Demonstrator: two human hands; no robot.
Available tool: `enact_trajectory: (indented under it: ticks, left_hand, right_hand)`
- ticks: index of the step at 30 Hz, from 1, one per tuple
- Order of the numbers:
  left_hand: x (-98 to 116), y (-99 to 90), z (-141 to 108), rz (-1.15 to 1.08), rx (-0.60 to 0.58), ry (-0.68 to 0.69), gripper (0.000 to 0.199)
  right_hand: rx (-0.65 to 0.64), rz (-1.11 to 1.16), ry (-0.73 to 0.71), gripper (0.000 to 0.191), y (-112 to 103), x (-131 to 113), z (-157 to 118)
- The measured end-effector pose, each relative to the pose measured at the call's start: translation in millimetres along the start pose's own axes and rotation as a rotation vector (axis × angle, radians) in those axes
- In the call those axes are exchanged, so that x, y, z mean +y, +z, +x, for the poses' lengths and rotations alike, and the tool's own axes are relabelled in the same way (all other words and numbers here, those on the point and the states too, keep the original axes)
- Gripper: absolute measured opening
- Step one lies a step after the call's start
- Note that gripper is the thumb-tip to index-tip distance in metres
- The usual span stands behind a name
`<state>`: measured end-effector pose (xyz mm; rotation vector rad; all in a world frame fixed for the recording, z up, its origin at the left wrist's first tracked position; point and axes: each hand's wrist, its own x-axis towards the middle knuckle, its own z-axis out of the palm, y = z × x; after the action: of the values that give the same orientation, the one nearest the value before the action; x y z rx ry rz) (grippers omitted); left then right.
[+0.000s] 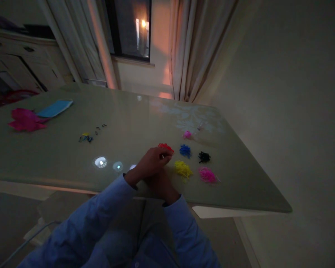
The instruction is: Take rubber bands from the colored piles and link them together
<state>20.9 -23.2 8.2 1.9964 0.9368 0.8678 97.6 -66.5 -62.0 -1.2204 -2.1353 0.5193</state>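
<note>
My left hand (153,160) reaches in from the left and crosses over my right hand, right at the near edge of the red pile of small rubber bands (165,146). Its fingers are curled in with the thumb close to them; whatever they hold, if anything, is too small to make out. Beneath it lies my right hand (161,185), its fingers hidden. To the right are piles of blue bands (185,150), black bands (204,157), yellow bands (183,169) and pink bands (208,175).
A pale glossy table (123,111) spreads before me. On its left lie a crumpled pink piece (27,120), a blue face mask (56,108) and several small dark and yellow loops (86,137). A small pink bundle (187,134) sits beyond the blue bands. Curtains (184,48) hang behind.
</note>
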Motion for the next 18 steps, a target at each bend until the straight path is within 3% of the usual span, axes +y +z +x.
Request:
enact_trajectory:
  ticks: [4, 7, 13, 15, 18]
  left_hand:
    - [-9, -27.2, -24, -0.115, 0.228, -0.176, 0.015]
    - [-28, -50.6, -50, -0.17, 0.33, -0.265, 0.022]
    - [-73, -86.8, -98, 0.124, 0.483, -0.31, 0.028]
    - [-80, -91.3, -105, 0.219, 0.492, -0.249, 0.025]
    - [-82, -90.1, -107, 0.289, 0.39, -0.178, 0.021]
  right_hand:
    - [0.033, 0.175, 0.08, 0.026, -15, -10, -1]
    - [0.06, 0.242, 0.059, 0.019, -22, -14, -4]
    - [0.056, 0.259, 0.084, 0.013, -24, -14, -5]
    - [0.054, 0.25, 0.138, 0.014, -24, -15, -3]
    - [0.04, 0.253, 0.25, 0.017, -25, -21, 4]
